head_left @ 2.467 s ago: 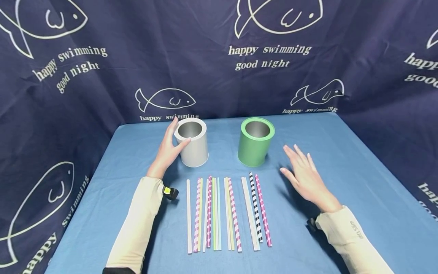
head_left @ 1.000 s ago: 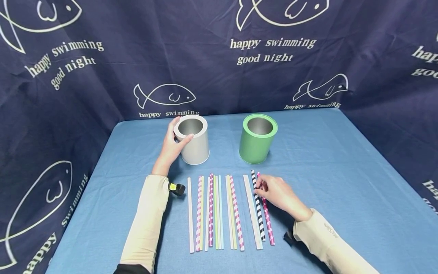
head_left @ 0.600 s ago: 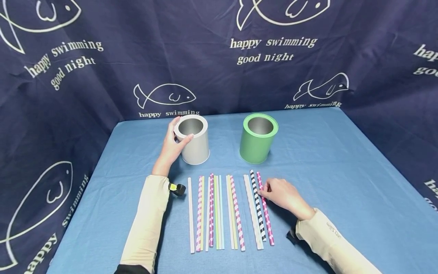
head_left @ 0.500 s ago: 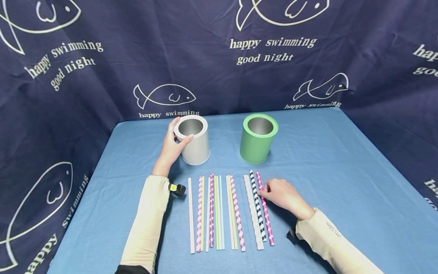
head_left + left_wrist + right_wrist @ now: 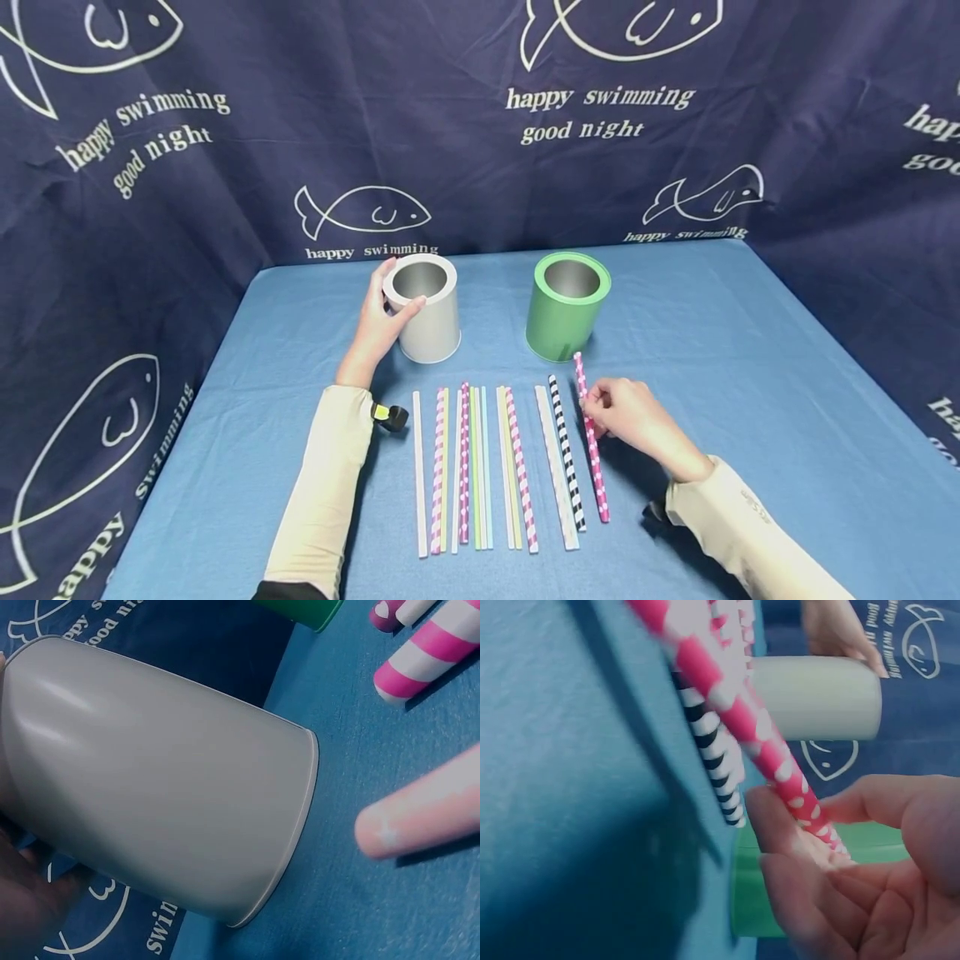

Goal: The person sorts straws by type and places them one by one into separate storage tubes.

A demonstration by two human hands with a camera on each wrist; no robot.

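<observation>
Matt paper straws (image 5: 480,467); smooth matt cans (image 5: 427,321), metal inside; blue cloth table cover (image 5: 750,358).

Head view high, facing forward-down over whole table (image 5: 750,350), wrist views low, close, both sharing grey cup (image 5: 150,780).

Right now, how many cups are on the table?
2. The grey cup stands at the back left, held by the left hand. The green cup stands to its right, untouched.

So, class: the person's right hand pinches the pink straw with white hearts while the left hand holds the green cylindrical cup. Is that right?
Not quite. The left hand holds the grey cylindrical cup, not the green one, as the head view shows. The right hand does pinch the pink straw with white hearts.
</observation>
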